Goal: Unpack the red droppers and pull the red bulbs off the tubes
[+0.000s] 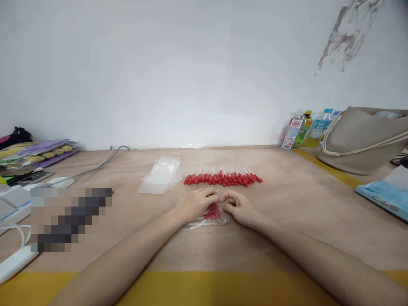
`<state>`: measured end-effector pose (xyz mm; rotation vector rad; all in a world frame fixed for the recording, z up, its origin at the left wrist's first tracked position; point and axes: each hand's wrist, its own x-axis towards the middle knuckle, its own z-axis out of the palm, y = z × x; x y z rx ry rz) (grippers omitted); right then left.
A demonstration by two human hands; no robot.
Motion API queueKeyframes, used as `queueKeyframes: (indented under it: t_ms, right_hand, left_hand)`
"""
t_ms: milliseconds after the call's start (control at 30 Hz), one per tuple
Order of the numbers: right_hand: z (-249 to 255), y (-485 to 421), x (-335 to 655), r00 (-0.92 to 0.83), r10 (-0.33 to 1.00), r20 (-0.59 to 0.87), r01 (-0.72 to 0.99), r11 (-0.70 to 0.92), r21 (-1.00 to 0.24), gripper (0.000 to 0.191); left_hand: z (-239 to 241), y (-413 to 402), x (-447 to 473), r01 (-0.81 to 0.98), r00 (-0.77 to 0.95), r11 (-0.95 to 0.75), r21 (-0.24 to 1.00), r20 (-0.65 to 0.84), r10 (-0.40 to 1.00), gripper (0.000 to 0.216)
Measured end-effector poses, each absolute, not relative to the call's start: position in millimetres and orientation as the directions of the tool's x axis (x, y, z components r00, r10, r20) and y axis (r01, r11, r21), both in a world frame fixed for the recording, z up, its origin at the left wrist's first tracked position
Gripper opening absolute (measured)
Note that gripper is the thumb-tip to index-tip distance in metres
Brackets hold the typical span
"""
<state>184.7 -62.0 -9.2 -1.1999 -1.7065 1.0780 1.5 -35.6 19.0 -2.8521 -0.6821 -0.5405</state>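
Observation:
A clear plastic bag (219, 219) lies on the table in front of me, with red-tipped pieces (211, 211) showing inside. My left hand (199, 200) rests over the bag's left part, its fingers bent and closed on it. At the bag's upper right edge, my right hand (239, 209) has its fingers curled in, thumb and fingertips gripping the film. Just beyond both hands is a row of thin white sticks with red tips (223, 178), tips toward me. To the left of that row lies a loose stack of flat clear bags (161, 174).
A taupe bag (360, 140) with rope handles and several drink bottles (307, 129) stand at the right. Nearer is a blue packet (382, 196). Purple and yellow packages (52, 153), a white power strip (19, 212) with cables and a pixelated patch (72, 219) occupy the left.

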Motion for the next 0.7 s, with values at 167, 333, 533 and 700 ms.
queueKeyframes:
  t_ms: [167,333,533,700]
  right_hand:
    - [-11.3,-62.4,185.8,-0.343,0.862,0.373,0.342,0.484,-0.806,0.014]
    - [-9.2,-57.8,188.2,-0.413,0.566,0.713,0.62,0.748,-0.236,0.012]
    - [-4.6,-54.5,191.8,-0.59,0.297,0.751,0.614,0.769,0.179,0.018]
    - [1.2,-56.4,194.3,-0.702,0.271,0.658,0.573,0.764,0.297,0.025]
  left_hand:
    - [20.2,-34.6,-0.2,0.493,0.807,-0.87,-0.018,0.383,0.45,0.012]
    - [23.5,-36.5,-0.4,0.492,0.821,-0.869,-0.046,0.357,0.446,0.01]
    - [23.9,-32.2,-4.2,0.411,0.874,-0.903,-0.121,0.334,0.353,0.013]
    - [19.5,-28.0,-5.8,0.342,0.916,-0.901,-0.267,0.306,0.258,0.021]
